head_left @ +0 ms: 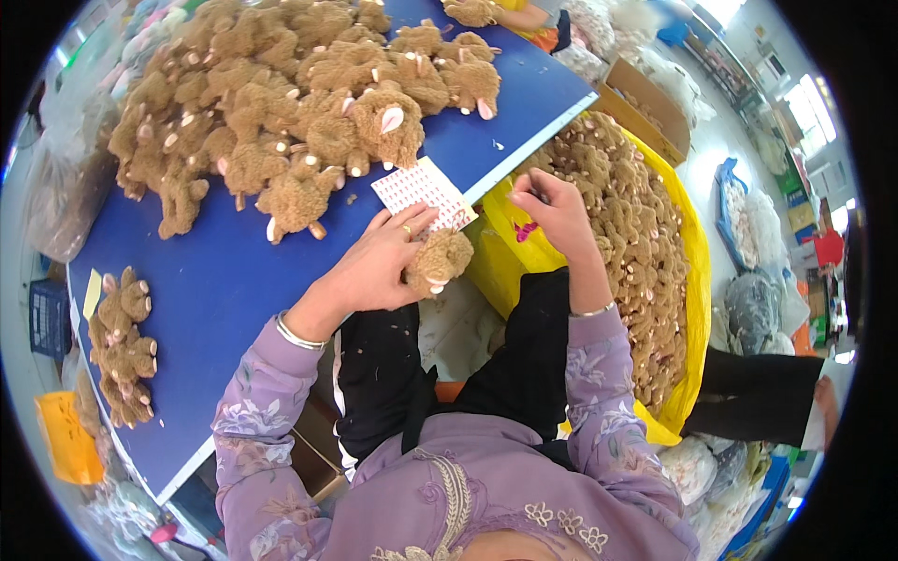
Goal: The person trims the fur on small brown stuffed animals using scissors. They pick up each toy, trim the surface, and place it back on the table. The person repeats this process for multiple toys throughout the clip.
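Observation:
My left hand (374,265) curls around a small brown plush toy (438,260) at the table's near edge. Its fingertips lie on a white sheet (421,192) covered in rows of small red marks, next to the plush pile. To the right, over the yellow-lined container, my right hand (559,208) is closed, thumb and forefinger pressed together. What sits between those fingertips is too small to name. A small bright pink piece (526,231) hangs just below them; whether it is joined to the fingers I cannot tell.
A big heap of brown plush toys (271,93) covers the far part of the blue table (253,290). Several more toys (126,346) line its left edge. Right of my legs stands a yellow-lined container (692,309) full of plush. Another person's hand (472,11) shows at the top.

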Demonstrator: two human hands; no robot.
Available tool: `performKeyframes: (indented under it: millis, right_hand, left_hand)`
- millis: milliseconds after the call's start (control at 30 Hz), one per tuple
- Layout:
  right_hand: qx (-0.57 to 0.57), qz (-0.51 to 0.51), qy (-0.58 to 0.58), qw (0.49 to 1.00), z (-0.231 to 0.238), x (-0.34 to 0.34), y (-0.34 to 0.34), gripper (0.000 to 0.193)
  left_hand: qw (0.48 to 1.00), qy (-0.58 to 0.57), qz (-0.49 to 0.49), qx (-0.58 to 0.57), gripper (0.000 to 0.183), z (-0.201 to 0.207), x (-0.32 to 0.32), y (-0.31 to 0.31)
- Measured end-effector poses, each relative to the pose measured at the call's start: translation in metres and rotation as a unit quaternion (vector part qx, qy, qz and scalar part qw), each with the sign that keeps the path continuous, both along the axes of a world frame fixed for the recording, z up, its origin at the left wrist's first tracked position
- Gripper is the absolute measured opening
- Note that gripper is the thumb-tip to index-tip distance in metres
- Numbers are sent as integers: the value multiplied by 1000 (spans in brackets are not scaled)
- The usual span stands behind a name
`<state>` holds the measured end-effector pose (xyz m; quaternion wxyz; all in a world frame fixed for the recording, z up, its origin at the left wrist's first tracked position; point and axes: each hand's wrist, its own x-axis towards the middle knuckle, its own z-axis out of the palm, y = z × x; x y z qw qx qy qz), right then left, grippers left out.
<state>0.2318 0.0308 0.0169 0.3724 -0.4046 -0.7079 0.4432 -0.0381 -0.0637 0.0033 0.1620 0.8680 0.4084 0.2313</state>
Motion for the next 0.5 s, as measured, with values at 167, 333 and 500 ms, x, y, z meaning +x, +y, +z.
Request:
performKeyframes:
  millis: [167,333,500]
  right_hand:
    - [-18,13,-3,1000,16,6,-21,10]
    - [-34,44,-11,998,19,-2,-34,10]
    - [-26,102,-16,994,41,-43,-45,9]
  left_hand:
    - [985,-96,106,-98,67,14,-46,-72]
    - [904,-281,297,-126,71,-3,-115,-184]
    - [656,-639,391,-90,50,12,-130,-216]
